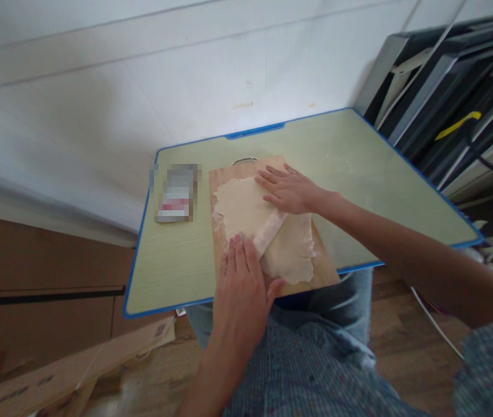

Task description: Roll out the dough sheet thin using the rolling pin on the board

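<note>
A wide, thin sheet of dough [240, 202] with ragged edges lies on a wooden board [324, 269]. Across it, on a slant, rests a pale, floury rolling pin [269, 233]. My left hand [242, 278] lies flat over the pin's near-left end, fingers stretched out and thumb apart. At the far-right end my right hand [290, 188] is laid flat, its fingers spread above the dough. Both palms cover the ends of the pin, so its tips are hidden. Neither hand is wrapped round it.
The board stands on a pale green table [177, 266] with a blue rim, against a white wall [212, 75]. A blurred-out packet [177, 194] lies left of the board. Dark flat panels [441, 92] lean at the right. A long cardboard box [77, 365] is on the floor at left.
</note>
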A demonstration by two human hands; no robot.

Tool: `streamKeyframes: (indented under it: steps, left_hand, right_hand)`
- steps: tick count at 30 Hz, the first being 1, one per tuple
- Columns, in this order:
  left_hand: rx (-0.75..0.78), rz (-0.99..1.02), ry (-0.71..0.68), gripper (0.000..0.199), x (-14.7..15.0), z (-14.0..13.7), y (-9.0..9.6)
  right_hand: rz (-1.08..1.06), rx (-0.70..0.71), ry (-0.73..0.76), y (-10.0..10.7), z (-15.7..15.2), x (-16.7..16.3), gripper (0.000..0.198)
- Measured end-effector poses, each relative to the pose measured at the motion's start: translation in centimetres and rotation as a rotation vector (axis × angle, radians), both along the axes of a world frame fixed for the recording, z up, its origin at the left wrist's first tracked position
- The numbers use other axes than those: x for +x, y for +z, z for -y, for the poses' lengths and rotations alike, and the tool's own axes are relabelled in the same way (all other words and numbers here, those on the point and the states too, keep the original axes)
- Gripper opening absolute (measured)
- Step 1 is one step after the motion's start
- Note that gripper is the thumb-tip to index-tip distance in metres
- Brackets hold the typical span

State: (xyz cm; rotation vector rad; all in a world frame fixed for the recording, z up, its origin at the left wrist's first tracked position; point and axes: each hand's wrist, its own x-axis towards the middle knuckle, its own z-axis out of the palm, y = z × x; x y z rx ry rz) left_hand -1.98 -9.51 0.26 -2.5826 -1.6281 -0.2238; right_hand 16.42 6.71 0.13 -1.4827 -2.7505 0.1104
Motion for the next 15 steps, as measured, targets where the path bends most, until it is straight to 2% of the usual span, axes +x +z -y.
streamKeyframes:
  steps: [10,15]
  left_hand:
    - [0.086,-0.111,0.047,0.081,2.5,2.2,-0.2]
    - [0.078,-0.127,0.095,0.077,3.4,3.1,-0.6]
  right_hand:
    - [-0.015,0.113,-0.019,0.2,3.2,1.7,0.049]
    - [-0.062,0.162,-0.021,0.1,4.3,2.4,0.048]
